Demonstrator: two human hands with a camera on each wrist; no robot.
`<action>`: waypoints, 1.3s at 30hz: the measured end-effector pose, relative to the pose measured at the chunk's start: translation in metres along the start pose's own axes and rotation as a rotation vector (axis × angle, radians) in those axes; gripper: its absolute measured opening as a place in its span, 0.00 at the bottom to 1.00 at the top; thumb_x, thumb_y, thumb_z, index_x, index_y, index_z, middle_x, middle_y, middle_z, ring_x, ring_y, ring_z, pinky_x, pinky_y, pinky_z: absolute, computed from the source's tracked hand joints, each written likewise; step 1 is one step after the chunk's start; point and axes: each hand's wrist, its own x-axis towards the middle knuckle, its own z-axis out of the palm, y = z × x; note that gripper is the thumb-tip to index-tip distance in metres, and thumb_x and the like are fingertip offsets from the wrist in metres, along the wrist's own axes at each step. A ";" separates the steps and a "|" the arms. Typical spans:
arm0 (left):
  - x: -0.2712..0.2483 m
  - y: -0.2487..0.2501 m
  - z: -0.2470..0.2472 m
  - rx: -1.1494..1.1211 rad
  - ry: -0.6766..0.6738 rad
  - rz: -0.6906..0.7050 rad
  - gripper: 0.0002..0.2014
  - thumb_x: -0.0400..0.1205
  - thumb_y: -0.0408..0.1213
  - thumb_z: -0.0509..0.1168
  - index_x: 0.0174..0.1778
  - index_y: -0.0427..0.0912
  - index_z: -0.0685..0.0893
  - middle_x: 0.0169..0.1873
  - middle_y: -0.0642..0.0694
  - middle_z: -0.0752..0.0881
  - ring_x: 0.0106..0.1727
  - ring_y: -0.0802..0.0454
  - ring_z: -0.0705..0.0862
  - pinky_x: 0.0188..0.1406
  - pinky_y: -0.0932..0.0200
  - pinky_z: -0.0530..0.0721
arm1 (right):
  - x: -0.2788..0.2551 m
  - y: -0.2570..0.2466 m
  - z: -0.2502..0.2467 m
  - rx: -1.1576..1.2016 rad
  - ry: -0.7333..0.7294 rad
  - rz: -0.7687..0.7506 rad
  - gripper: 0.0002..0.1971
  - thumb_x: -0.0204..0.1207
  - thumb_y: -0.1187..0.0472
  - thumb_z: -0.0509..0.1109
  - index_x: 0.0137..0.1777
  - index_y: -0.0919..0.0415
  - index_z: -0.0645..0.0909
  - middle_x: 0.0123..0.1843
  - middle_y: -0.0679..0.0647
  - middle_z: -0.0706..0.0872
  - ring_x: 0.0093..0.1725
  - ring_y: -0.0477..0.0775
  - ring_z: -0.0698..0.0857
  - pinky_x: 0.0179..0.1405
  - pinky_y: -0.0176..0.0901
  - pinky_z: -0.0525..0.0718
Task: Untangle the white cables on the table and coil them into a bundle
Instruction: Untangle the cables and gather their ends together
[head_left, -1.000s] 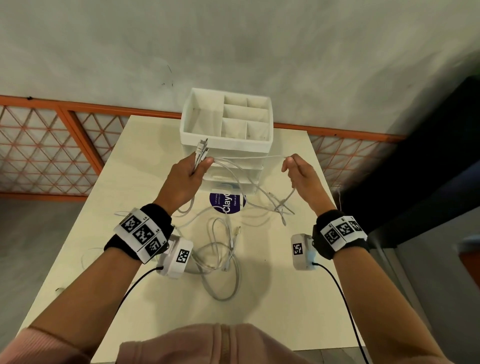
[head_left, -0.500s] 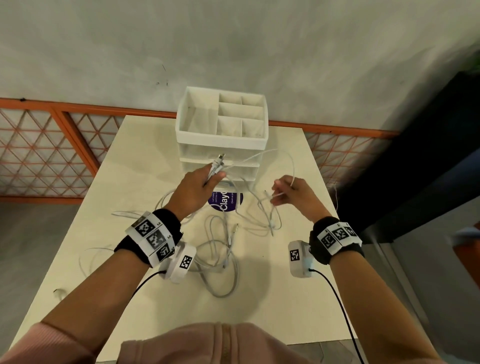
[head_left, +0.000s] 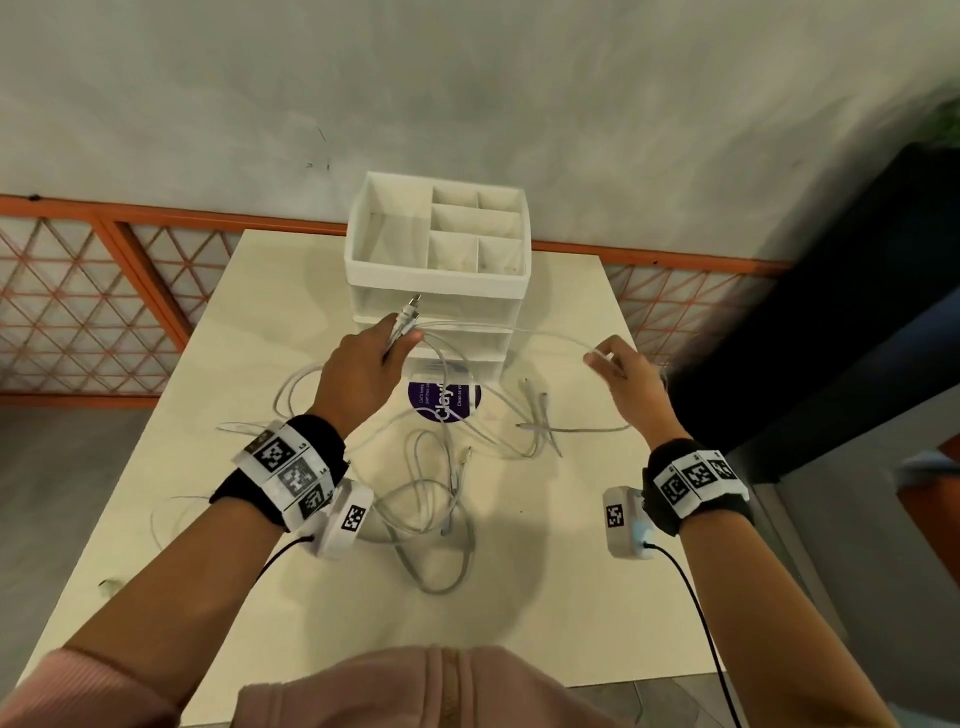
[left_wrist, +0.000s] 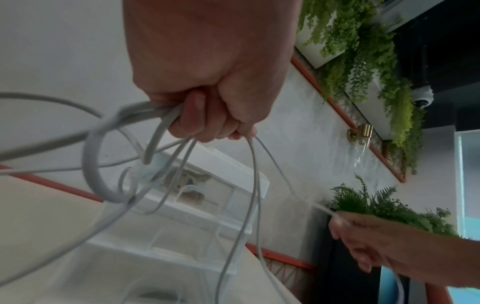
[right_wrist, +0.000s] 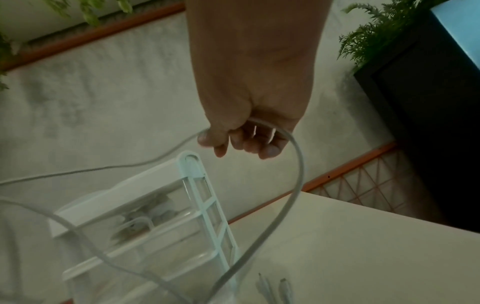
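A white drawer organizer (head_left: 437, 280) stands at the far side of the table (head_left: 545, 597). Its top tray has open compartments that look empty in the head view, and in the wrist views the upper clear drawer (left_wrist: 187, 185) holds some small items, too blurred to name. The left hand (head_left: 363, 379) grips several white cables (head_left: 441, 493) together in a closed fist, and their plug ends (head_left: 408, 314) stick up in front of the organizer. From this fist one cable goes across to the right hand (head_left: 631, 382), which pinches it between thumb and fingertips above the right part of the table. The other cables hang from the left hand and lie in loose, tangled loops on the table, over a purple round sticker (head_left: 444, 402). Compared with half a second ago, the right hand is farther to the right and the hands are wider apart, so the cable between them is more stretched; the left hand keeps the same bunch.
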 end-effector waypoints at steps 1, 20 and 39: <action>0.000 0.003 0.001 -0.021 -0.010 0.003 0.18 0.85 0.48 0.57 0.58 0.36 0.80 0.25 0.45 0.76 0.33 0.36 0.79 0.36 0.49 0.75 | -0.002 0.001 0.004 0.037 -0.077 0.064 0.10 0.75 0.56 0.73 0.46 0.61 0.77 0.27 0.50 0.73 0.26 0.49 0.69 0.20 0.28 0.67; -0.005 0.046 -0.001 -0.239 -0.180 0.099 0.16 0.84 0.43 0.61 0.29 0.58 0.69 0.20 0.55 0.68 0.23 0.64 0.73 0.27 0.71 0.69 | 0.012 -0.057 0.029 0.073 -0.461 -0.161 0.06 0.81 0.68 0.64 0.48 0.59 0.82 0.43 0.52 0.82 0.39 0.38 0.82 0.46 0.30 0.76; 0.021 0.021 -0.030 0.031 0.216 0.091 0.20 0.85 0.48 0.57 0.59 0.33 0.81 0.36 0.30 0.88 0.39 0.30 0.86 0.34 0.51 0.76 | 0.013 0.051 0.017 -0.244 -0.301 0.198 0.18 0.75 0.77 0.59 0.39 0.52 0.80 0.45 0.59 0.83 0.42 0.62 0.83 0.38 0.44 0.79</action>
